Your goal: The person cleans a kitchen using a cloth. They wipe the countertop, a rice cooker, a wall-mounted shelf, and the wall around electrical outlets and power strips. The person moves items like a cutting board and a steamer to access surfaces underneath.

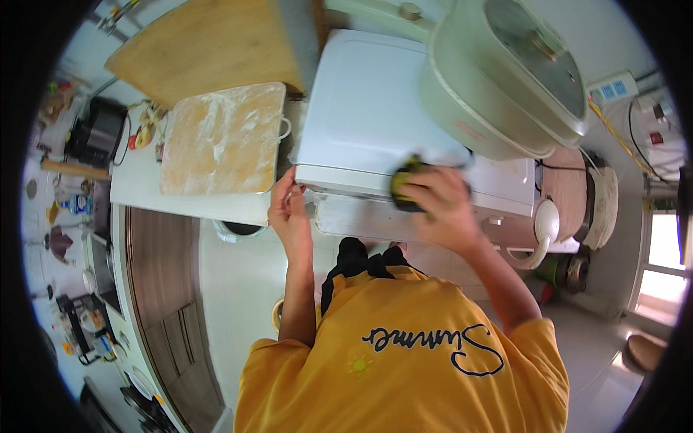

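My right hand [441, 203] holds a dark cloth with yellow-green patches [403, 187], blurred, against the top front edge of a white box-shaped appliance [368, 108]. My left hand [289, 208] grips that appliance's front left corner with thumb and bent fingers. Below the front edge, a pale flat panel [363, 216] juts out towards me; whether it is a door is hard to tell. On the appliance's right side stands a large pale green electric cooker [476, 108] with a glass lid [533, 54].
Left on the white counter [141, 187] lies a floured cutting board [227, 140]; a larger wooden board [206, 48] leans behind it. A white-handled kettle [544, 230] stands at right. Cables hang near the power strip [612, 89]. A bin [238, 230] stands under the counter edge.
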`<state>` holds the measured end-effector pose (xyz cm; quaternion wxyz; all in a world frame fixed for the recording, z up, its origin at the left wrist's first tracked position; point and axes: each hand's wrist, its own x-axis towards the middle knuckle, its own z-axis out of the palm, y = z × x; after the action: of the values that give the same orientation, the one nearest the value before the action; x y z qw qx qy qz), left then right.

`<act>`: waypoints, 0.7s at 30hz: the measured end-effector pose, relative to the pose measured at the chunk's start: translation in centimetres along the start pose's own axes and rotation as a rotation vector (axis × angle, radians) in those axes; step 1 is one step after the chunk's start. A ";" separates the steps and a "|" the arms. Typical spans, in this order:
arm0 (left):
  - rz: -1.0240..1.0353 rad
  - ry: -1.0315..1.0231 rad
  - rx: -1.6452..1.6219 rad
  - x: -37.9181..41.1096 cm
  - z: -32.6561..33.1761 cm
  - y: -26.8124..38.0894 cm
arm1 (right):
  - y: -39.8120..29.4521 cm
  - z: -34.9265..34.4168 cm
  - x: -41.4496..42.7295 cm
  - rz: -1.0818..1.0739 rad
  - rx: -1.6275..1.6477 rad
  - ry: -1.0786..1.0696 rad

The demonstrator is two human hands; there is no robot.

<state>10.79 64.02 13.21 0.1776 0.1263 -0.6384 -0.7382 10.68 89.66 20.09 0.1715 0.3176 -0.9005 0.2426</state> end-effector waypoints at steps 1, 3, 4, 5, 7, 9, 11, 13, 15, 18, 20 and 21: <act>0.000 -0.011 -0.001 0.1 -0.2 -0.3 | 0.3 -2.0 -1.3 0.039 -0.031 0.029; 0.009 -0.016 -0.051 0.1 -0.6 -1.1 | 1.5 -3.8 -4.0 0.099 -0.085 0.065; 0.009 -0.018 -0.038 -0.1 -0.5 -1.0 | 1.4 -4.0 -4.4 0.125 -0.111 0.079; 0.010 -0.016 -0.025 -0.3 -0.5 -0.9 | 1.3 -3.5 -3.9 0.122 -0.105 0.073; -0.018 -0.015 -0.041 -0.5 -0.6 -1.4 | -0.1 -2.3 -2.3 0.138 -0.113 0.075; -0.032 -0.004 -0.055 -0.6 -0.4 -1.5 | -1.6 0.3 0.8 0.059 -0.078 0.006; -0.031 0.014 -0.059 -0.8 -0.1 -0.8 | -3.0 3.4 4.3 -0.034 0.022 0.005; -0.047 0.011 -0.027 -0.9 -0.2 -0.7 | -4.7 6.1 7.8 -0.132 0.067 -0.029; -0.060 0.002 -0.058 -1.1 -0.6 -1.1 | -5.5 8.0 10.8 -0.211 0.192 -0.062; -0.035 -0.018 -0.139 -0.8 -0.9 -1.0 | -2.3 10.1 15.3 -0.203 0.139 -0.106; -0.050 0.005 -0.166 -0.7 -1.0 -0.7 | 2.6 10.9 18.4 -0.141 0.011 0.011; -0.060 0.017 -0.177 -0.7 -1.1 -0.7 | 5.1 10.9 19.5 -0.079 -0.066 0.079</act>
<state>11.79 63.41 12.31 0.1714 0.1356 -0.5650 -0.7956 -8.80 77.66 18.43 0.2269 0.3374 -0.8872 0.2181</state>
